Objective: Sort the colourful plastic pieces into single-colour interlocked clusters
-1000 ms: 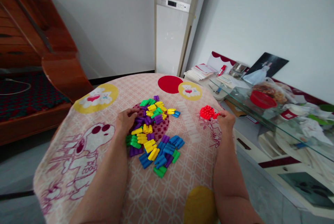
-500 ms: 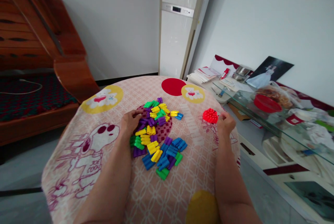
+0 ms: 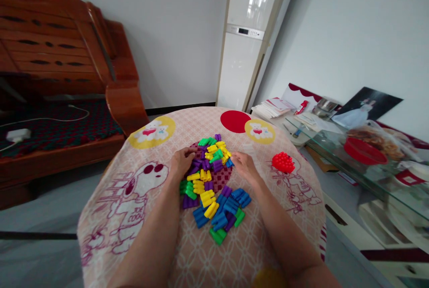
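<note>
A loose heap of plastic building pieces (image 3: 208,196) in yellow, purple, green and blue lies across the middle of the cloth. At its upper left edge is my left hand (image 3: 181,163), fingers bent and apart beside some purple pieces. My right hand (image 3: 246,167) is at the upper right edge, with fingers stretched toward a blue piece (image 3: 229,163) and the yellow pieces; its fingertips seem to touch them. No piece shows in either hand. A separate cluster of red pieces (image 3: 283,163) sits to the right of my right hand.
The round table has a patterned cloth (image 3: 201,261). A glass-shelved cabinet (image 3: 321,145) with a red bowl (image 3: 364,150), papers and a photo stands at the right. A wooden bench (image 3: 124,95) is at the left, and a tall white appliance (image 3: 239,69) stands behind.
My right hand has left the red cluster and moved left to the edge of the coloured heap. My left hand stays by the heap. The camera view has shifted left.
</note>
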{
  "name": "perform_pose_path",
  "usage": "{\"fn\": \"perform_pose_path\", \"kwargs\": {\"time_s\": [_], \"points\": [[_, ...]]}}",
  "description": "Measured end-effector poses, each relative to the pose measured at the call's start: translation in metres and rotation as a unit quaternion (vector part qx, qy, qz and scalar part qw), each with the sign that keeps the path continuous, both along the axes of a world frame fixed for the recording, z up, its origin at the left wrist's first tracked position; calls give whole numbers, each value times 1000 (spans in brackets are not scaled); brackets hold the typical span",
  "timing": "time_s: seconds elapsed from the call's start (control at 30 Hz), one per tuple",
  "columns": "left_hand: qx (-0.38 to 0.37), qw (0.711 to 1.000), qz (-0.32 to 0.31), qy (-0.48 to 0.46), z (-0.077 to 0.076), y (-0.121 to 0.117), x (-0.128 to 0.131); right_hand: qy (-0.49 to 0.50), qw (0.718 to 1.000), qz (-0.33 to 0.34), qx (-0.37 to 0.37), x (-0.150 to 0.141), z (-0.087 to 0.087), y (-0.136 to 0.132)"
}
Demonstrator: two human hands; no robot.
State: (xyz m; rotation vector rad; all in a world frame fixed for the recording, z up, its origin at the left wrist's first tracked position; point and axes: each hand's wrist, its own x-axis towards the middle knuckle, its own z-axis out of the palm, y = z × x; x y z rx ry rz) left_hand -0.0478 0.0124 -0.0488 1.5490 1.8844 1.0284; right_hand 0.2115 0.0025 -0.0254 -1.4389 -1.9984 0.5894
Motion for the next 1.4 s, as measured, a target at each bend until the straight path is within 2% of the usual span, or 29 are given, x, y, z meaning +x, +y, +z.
{"fn": "perform_pose_path", "kwargs": {"time_s": [0.1, 0.17, 0.23, 0.3, 0.5, 0.57, 0.67, 0.8, 0.9, 0.97, 1.13, 1.27, 1.33, 1.4], "points": [[-4, 1000, -5, 3, 1, 1, 0, 20, 993, 79, -81, -12, 6, -1], [-9, 1000, -5, 7, 1, 1, 1, 25, 988, 95, -117, -14, 10, 3], [-11, 1000, -3, 11, 2, 1, 1, 27, 993, 61, -94, -14, 13, 10], [-10, 1000, -1, 11, 3, 1, 2, 26, 999, 26, -38, -13, 12, 17], [-2, 1000, -1, 6, 7, 0, 4, -22, 993, 103, 53, -26, -9, 18], [-1, 1000, -3, 5, 7, 0, 5, -30, 993, 96, 63, -30, -14, 16], [-1, 1000, -2, 7, 7, 0, 4, -4, 996, 79, 38, -25, -15, 17], [3, 1000, -4, 10, 5, 2, 3, 74, 997, 18, 33, 5, -11, 27], [7, 1000, -3, 9, 3, 2, 2, 77, 993, -58, 67, 34, -8, 35], [8, 1000, -4, 6, 2, 3, 2, 71, 991, -83, 80, 47, -8, 38], [6, 1000, -4, 3, 1, 3, 2, 76, 996, -41, 32, 44, -13, 35], [3, 1000, 0, 4, 2, 3, 2, 19, 999, 14, 30, 29, -18, 33], [3, 1000, 3, 8, 2, 3, 2, -19, 999, 4, 44, 26, -17, 33], [5, 1000, 2, 11, 2, 3, 2, -45, 996, -48, 55, 27, -14, 34]]}}
